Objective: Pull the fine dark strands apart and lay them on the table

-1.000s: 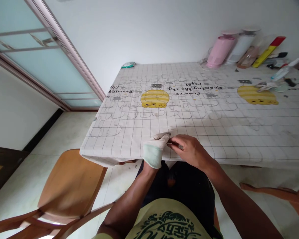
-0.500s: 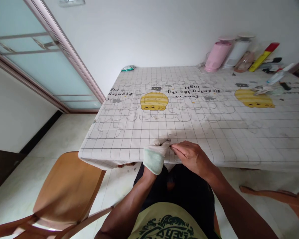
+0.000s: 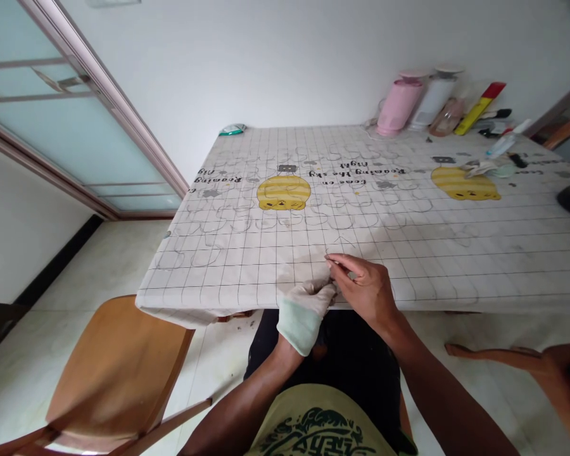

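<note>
My left hand (image 3: 306,311), in a white work glove with a pale green cuff, is closed in a pinch at the table's near edge. Whatever it pinches is too small to make out. Just above and right of it, my bare right hand (image 3: 367,284) holds thumb and forefinger together on a fine dark strand, whose material I cannot tell. Beneath both hands lies a grid-patterned tablecloth (image 3: 261,259) with yellow bear balloons and lettering. Rows of thin, curved grey strands (image 3: 213,254) spread over it, and a small bent strand (image 3: 344,241) lies beyond my right fingertips.
At the back right stand a pink cylinder (image 3: 399,106), a white cylinder (image 3: 432,101), a yellow-and-red box (image 3: 479,109) and a clear bottle (image 3: 508,140). A crumpled glove (image 3: 496,168) lies nearby. A green packet (image 3: 232,129) sits at the back left. A wooden chair (image 3: 118,367) stands left.
My right hand has risen a little away from the left, its fingertips now farther up the cloth. My left hand has drawn slightly towards me. The view has shifted slightly right.
</note>
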The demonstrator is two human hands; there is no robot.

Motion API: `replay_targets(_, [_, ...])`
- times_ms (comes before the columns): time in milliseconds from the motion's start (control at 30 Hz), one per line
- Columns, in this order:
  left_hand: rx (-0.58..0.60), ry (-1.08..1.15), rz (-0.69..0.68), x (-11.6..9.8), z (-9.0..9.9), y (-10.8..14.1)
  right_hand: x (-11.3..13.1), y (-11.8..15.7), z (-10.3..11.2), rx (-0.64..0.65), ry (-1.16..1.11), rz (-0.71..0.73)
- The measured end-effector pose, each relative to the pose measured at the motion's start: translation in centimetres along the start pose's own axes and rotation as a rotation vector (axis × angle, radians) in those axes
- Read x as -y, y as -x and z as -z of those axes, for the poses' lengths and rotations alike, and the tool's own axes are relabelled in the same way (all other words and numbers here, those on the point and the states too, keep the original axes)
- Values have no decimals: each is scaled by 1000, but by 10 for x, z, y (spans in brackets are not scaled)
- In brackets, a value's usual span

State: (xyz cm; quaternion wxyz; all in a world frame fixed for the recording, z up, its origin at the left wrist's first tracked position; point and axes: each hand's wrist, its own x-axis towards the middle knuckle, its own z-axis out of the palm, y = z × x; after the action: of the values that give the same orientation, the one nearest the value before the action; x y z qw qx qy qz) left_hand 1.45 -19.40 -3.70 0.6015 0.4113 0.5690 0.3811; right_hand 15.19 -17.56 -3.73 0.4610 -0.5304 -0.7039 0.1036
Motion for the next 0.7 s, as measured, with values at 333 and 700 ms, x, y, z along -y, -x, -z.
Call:
replay_targets(333, [-16, 254, 61, 20, 32, -12, 0, 11, 11, 122, -107, -106])
replay_targets(700, [-29, 118, 103, 24, 40, -15, -11, 23, 5, 236, -85, 16])
